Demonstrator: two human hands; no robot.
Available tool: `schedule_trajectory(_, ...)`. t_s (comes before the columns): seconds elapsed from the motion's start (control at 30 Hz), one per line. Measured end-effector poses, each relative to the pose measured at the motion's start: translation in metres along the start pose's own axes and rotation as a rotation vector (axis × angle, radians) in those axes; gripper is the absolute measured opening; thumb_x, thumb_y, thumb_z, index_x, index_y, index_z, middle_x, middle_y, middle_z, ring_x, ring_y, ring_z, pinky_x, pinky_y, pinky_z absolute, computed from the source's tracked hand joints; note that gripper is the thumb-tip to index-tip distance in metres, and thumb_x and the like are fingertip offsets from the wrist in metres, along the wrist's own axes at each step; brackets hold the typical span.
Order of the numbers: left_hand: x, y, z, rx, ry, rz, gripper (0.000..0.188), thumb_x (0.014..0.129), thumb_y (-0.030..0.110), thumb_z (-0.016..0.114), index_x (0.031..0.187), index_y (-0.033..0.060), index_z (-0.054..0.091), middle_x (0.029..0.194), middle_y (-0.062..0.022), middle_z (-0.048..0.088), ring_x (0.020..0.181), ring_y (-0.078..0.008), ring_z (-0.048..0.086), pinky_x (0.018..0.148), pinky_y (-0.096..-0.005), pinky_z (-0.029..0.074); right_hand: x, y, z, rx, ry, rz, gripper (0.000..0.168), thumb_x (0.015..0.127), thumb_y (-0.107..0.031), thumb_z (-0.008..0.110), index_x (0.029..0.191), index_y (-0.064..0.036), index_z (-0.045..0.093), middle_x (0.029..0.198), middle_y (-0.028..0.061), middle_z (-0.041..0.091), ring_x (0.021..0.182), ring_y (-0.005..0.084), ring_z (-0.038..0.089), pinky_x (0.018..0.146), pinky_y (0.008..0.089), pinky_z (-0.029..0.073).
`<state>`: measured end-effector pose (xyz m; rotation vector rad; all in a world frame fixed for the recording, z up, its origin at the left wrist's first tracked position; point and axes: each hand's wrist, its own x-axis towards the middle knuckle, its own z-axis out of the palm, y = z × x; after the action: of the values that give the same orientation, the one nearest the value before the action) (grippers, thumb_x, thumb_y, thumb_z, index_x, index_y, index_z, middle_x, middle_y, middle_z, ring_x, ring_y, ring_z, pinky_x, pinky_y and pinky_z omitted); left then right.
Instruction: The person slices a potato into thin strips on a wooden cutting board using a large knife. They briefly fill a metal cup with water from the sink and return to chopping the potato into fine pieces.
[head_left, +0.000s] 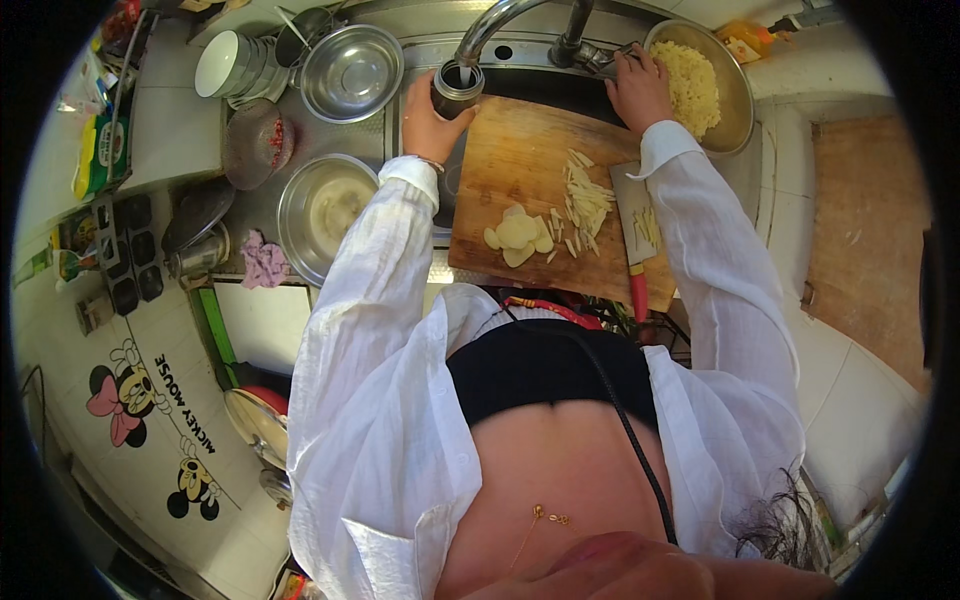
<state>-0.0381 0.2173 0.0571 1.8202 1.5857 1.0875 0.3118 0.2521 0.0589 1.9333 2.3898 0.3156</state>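
Observation:
Under the spout of the chrome faucet (480, 34), my left hand (435, 124) grips a dark open-mouthed bottle (456, 101). Water runs from the spout into its mouth. My right hand (640, 88) is on the faucet's lever (600, 58), its fingertips partly hiding it. A wooden cutting board (510, 142) lies across the sink, below both hands. On it are pale round slices (517, 234), which look like potato, and a heap of cut strips (587, 199). A cleaver (628, 195) with a red handle lies at the board's right, strips on its blade.
Beside my right hand stands a metal bowl (739, 124) of pale yellow shreds (686, 86). Left of the sink are an empty steel basin (352, 71), a basin with cloudy liquid (296, 225), a colander (251, 146), stacked white bowls (221, 64) and a pink cloth (262, 260).

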Motion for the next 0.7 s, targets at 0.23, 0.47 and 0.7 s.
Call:
schedule_trajectory(0.23,0.000,-0.004,0.002,0.005,-0.001,0.003,0.067,0.072,0.019,0.092,0.127,0.0009,0.058,0.118,-0.0172,0.067,0.106,-0.0277,0.068,0.093,-0.0378,0.053,0.001,0.001,0.001,0.044,-0.003,0.007,0.049,0.097,-0.036,0.065,0.138,-0.011,0.058,0.132,0.0113,0.065,0.143,0.0313,0.042,0.113,0.0534,0.033)
schedule_trajectory(0.47,0.000,-0.004,0.003,0.009,0.027,0.008,0.067,0.072,0.023,0.092,0.126,0.0010,0.059,0.118,-0.0186,0.067,0.108,-0.0325,0.067,0.094,-0.0404,0.052,0.004,0.000,0.003,0.096,0.005,0.038,0.049,0.096,-0.035,0.065,0.139,-0.013,0.059,0.132,0.0117,0.066,0.143,0.0336,0.043,0.113,0.0534,0.034)
schedule_trajectory(0.7,-0.003,-0.004,0.004,0.019,0.010,-0.022,0.072,0.069,0.023,0.091,0.130,0.0048,0.057,0.121,-0.0190,0.063,0.113,-0.0384,0.062,0.098,-0.0432,0.050,0.013,-0.001,-0.005,0.159,-0.091,0.068,0.051,0.098,-0.041,0.062,0.141,-0.015,0.057,0.130,0.0140,0.067,0.142,0.0376,0.042,0.112,0.0598,0.035)
